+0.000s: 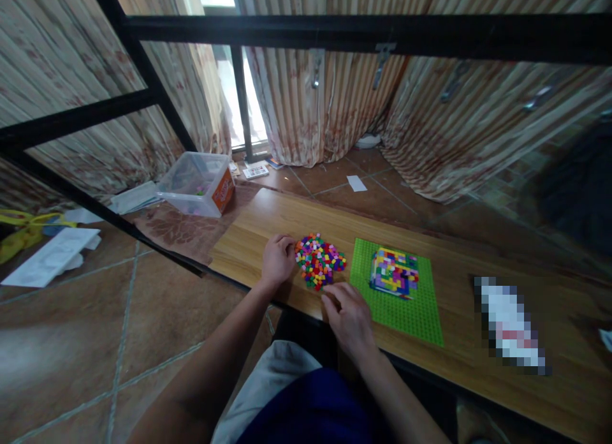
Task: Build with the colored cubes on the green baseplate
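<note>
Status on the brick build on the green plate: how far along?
Done: a multicoloured patch of bricks covers the middle of the green baseplate. In hand: left hand and right hand sit at the loose brick pile; whether either holds a brick is unclear. Left: most of the baseplate is bare, and the pile is large.

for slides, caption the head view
Left hand and right hand at a brick pile beside a green baseplate on a table
</note>
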### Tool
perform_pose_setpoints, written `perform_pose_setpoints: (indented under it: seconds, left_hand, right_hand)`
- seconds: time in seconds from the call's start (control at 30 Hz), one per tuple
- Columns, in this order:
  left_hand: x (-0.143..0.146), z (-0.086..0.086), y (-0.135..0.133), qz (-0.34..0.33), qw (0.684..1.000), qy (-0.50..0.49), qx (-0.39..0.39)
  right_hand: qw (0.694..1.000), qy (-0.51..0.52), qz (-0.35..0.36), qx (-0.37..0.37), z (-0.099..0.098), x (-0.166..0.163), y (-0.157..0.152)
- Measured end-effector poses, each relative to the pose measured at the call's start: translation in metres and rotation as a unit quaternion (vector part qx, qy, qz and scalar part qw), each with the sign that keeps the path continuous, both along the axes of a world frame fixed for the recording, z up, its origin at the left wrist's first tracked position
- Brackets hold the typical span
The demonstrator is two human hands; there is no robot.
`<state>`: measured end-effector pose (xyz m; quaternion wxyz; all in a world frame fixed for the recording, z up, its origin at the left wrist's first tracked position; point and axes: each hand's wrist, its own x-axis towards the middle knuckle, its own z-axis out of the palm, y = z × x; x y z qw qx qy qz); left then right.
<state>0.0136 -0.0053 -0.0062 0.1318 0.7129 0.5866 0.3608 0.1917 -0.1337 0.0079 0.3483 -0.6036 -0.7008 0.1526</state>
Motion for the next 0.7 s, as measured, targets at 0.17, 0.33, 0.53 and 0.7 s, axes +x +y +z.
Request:
perform_pose_setpoints:
  seconds: [0.17, 0.33, 0.53, 0.7]
  left_hand:
    - [-0.001, -0.001, 0.000, -0.003, 1.000, -0.001, 0.003]
    - [-0.001, 0.000, -0.001, -0.006, 1.000, -0.006, 0.008]
    - [-0.001, 0.000, 0.000, -0.010, 1.000, -0.003, 0.009]
    - [-0.001, -0.001, 0.000, -0.005, 1.000, -0.001, 0.012]
  right_hand:
    - [0.998, -0.063, 0.010, 0.022, -0.004, -0.010, 0.010]
    - [0.995, -0.098, 0.007, 0.032, -0.012, -0.013, 0.017]
    - [0.995, -0.094, 0.000, 0.042, -0.016, -0.004, 0.025]
    - [0.997, -0.070, -0.007, 0.029, -0.014, -0.001, 0.026]
